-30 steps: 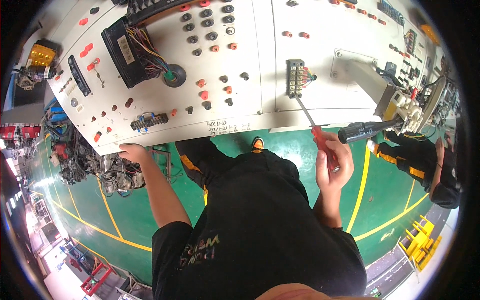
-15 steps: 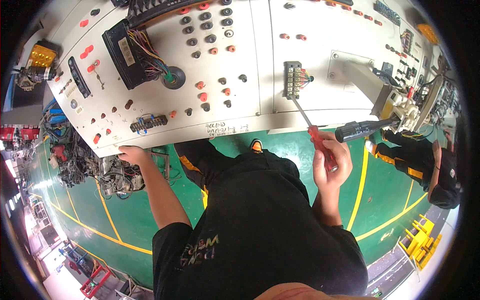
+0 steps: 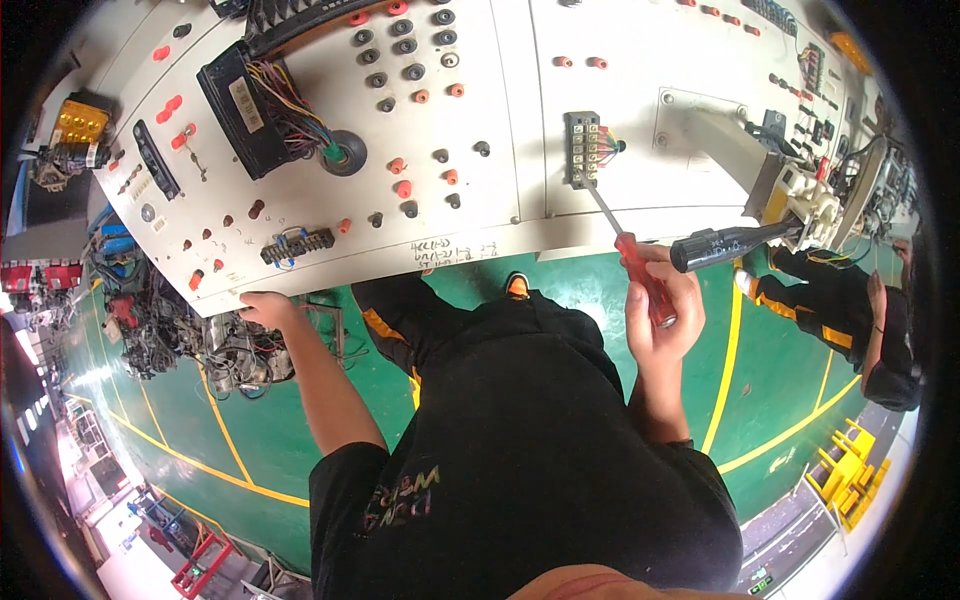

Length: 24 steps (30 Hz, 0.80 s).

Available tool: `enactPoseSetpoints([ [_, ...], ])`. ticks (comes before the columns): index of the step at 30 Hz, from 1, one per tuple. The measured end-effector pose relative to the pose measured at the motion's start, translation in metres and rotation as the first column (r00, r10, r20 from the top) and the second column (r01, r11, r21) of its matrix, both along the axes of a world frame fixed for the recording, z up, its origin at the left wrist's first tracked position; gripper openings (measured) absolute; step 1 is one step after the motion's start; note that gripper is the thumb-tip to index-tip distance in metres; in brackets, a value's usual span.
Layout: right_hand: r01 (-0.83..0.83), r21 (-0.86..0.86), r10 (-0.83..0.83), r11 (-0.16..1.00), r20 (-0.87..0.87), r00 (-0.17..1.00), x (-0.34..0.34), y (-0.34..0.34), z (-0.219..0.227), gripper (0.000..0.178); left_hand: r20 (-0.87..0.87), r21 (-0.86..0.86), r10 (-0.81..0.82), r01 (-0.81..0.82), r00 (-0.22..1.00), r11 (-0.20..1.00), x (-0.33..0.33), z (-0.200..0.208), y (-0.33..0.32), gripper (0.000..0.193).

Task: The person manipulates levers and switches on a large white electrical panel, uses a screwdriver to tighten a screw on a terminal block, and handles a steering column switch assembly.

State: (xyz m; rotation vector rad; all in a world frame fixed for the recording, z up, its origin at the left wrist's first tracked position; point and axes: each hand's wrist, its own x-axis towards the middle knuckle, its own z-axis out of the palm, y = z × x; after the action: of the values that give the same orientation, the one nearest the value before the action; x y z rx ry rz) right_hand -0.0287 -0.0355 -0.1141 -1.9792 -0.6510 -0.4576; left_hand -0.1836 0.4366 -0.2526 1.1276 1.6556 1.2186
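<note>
My right hand [image 3: 660, 307] is closed around the red handle of a screwdriver [image 3: 633, 258]. Its shaft slants up and left, with the tip at the lower end of a black terminal block [image 3: 582, 150]. Colored wires leave that block on its right side and enter a hole in the white panel [image 3: 480, 160]. At the near left edge of the panel, my left hand [image 3: 268, 309] grips the rim, thumb on top and the other fingers mostly hidden beneath. Just right of the screwdriver handle, a black stalk lever [image 3: 730, 246] sticks out from a column fixture.
A black control module [image 3: 250, 108] with a wire bundle and several red and black sockets sit on the panel. A smaller terminal strip [image 3: 298, 246] lies near its front edge. Wired machinery [image 3: 240, 355] stands below left. Another person [image 3: 850, 320] is at the right; yellow stools [image 3: 848, 475] stand behind.
The view has shifted slightly, moving the panel a little up and left in the picture. Screwdriver tip stays at the terminal block's lower end, and both hands keep their grip.
</note>
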Motion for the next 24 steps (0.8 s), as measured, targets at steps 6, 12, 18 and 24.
enactPoseSetpoints([
  [6,0.082,-0.018,-0.082,0.996,-0.008,0.997,-0.004,0.000,0.000,0.022,0.096,0.049,-0.027,0.023,0.995,0.999,-0.001,-0.004,0.003,0.065],
  [12,0.004,-0.045,0.003,0.999,0.150,0.989,0.000,0.011,0.003,0.029,0.057,0.032,-0.028,0.026,0.998,0.999,0.002,0.004,-0.005,0.061],
  [18,-0.162,0.034,0.163,0.986,-0.034,0.986,-0.006,0.016,0.025,0.014,0.012,-0.002,-0.029,0.029,1.000,1.000,0.003,0.006,-0.005,0.064],
  [24,0.142,-0.249,-0.180,0.958,-0.136,0.974,-0.009,0.011,0.041,0.030,-0.001,0.022,-0.018,0.018,1.000,1.000,0.000,0.001,-0.001,0.064],
])
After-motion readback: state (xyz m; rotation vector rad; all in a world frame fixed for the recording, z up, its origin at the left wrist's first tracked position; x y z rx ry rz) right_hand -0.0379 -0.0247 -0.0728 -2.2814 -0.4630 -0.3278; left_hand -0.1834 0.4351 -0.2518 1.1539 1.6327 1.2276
